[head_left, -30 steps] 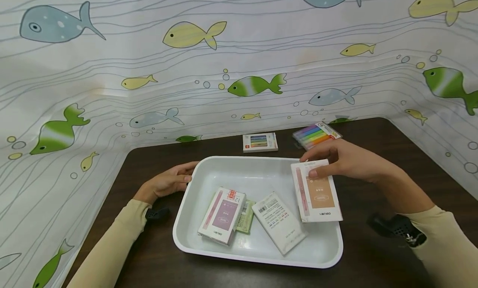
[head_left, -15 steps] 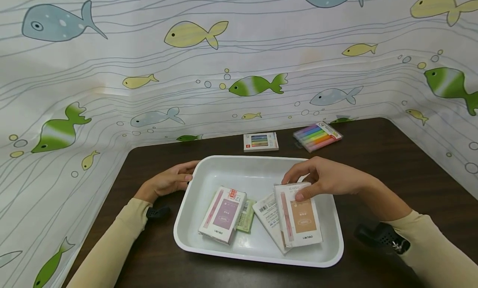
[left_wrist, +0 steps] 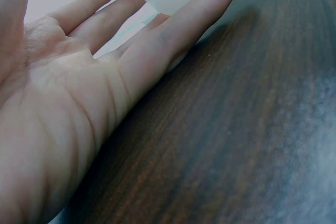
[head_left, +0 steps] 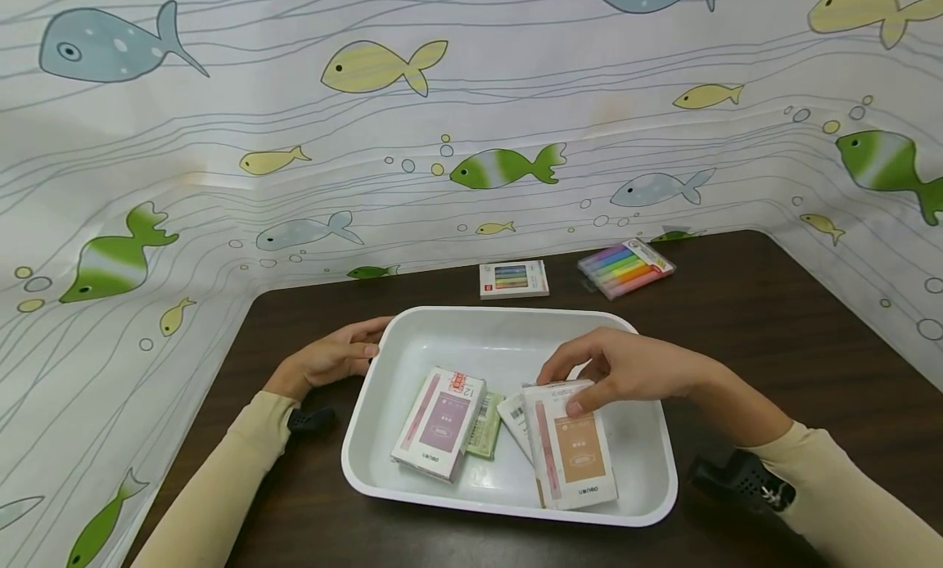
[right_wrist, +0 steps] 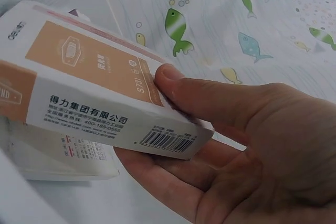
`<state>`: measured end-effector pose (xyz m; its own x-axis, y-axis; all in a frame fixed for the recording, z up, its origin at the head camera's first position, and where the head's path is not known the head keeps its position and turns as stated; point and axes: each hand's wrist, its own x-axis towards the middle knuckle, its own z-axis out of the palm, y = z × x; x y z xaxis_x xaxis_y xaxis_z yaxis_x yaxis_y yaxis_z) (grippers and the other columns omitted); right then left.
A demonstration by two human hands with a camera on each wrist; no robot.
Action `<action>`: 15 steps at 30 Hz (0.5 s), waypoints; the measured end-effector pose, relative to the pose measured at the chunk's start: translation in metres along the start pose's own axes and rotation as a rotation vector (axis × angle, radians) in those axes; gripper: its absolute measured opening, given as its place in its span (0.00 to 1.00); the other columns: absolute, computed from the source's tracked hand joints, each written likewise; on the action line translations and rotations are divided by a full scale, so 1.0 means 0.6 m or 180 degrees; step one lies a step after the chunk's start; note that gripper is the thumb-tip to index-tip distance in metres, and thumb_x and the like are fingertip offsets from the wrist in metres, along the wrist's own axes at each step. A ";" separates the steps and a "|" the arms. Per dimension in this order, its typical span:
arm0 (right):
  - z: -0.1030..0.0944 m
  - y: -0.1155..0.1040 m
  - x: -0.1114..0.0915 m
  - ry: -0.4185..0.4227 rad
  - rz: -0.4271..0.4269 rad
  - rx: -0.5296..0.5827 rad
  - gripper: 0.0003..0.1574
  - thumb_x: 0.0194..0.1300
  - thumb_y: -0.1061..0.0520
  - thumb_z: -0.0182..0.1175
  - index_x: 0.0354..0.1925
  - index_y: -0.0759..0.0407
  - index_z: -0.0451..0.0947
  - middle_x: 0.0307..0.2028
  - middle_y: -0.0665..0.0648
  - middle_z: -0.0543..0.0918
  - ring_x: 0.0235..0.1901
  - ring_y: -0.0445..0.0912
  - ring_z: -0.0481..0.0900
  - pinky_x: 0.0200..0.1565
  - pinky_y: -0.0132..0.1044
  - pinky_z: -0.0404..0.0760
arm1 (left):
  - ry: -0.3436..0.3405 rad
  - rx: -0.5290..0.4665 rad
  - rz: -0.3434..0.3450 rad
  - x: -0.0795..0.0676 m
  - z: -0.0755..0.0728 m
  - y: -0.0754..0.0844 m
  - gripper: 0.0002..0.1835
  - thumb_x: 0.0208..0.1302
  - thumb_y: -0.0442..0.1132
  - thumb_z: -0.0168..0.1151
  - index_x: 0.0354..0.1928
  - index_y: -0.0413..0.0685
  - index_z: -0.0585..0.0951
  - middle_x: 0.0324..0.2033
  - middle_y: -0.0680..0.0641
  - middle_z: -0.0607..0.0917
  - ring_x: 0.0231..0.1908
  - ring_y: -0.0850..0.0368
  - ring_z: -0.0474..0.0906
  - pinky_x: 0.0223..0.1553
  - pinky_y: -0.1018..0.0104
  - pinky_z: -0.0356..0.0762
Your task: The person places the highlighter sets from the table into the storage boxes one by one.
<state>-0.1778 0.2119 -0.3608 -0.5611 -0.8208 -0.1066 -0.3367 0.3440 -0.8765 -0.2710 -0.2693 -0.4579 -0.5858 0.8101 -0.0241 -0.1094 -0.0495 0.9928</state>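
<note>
In the head view my right hand [head_left: 622,367] pinches the top end of a white highlighter box with an orange panel [head_left: 578,449], thumb on its front. This box is inside the white plastic bin [head_left: 449,326], overlapping another white box [head_left: 517,421] and hiding most of it. The right wrist view shows the thumb on the panel of the highlighter box [right_wrist: 100,66] and fingers behind it. At the bin's left side, my left hand [head_left: 331,357] touches the outer wall with its fingers extended. A white box with a purple panel [head_left: 442,425] leans over a green packet [head_left: 483,427] in the bin.
Behind the bin lie a flat white box with a colour-striped picture [head_left: 514,280] and a clear case of rainbow-coloured pens [head_left: 626,268]. A fish-patterned sheet [head_left: 412,200] stands along the back and left edges of the dark wood table [head_left: 309,478].
My right hand has carried the highlighter box from over the bin's right rim leftward and down into the bin, covering the other white box. The left hand stays at the bin's left side.
</note>
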 end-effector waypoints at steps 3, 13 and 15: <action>0.003 0.000 0.002 -0.0020 -0.0049 -0.0073 0.22 0.65 0.54 0.71 0.58 0.45 0.83 0.52 0.49 0.84 0.46 0.51 0.82 0.46 0.44 0.82 | -0.0010 -0.0002 0.0004 0.000 0.001 0.001 0.34 0.79 0.35 0.52 0.81 0.44 0.53 0.72 0.40 0.67 0.65 0.41 0.71 0.56 0.41 0.76; 0.006 -0.006 -0.001 -0.0016 -0.0129 -0.0602 0.28 0.67 0.46 0.70 0.64 0.44 0.79 0.58 0.40 0.81 0.60 0.43 0.76 0.63 0.51 0.73 | 0.0020 -0.0050 -0.0012 -0.001 0.002 0.003 0.34 0.78 0.36 0.54 0.80 0.45 0.55 0.71 0.41 0.68 0.64 0.42 0.73 0.57 0.41 0.76; 0.006 -0.010 -0.004 0.0030 -0.0162 -0.0745 0.32 0.68 0.43 0.69 0.67 0.41 0.77 0.63 0.39 0.77 0.64 0.43 0.72 0.64 0.56 0.70 | 0.0005 -0.0053 -0.0003 0.000 0.003 0.003 0.34 0.79 0.35 0.53 0.80 0.44 0.54 0.72 0.41 0.68 0.64 0.42 0.72 0.57 0.41 0.75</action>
<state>-0.1719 0.2104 -0.3570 -0.5456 -0.8359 -0.0595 -0.5303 0.3994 -0.7479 -0.2697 -0.2685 -0.4559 -0.5868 0.8093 -0.0254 -0.1234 -0.0584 0.9906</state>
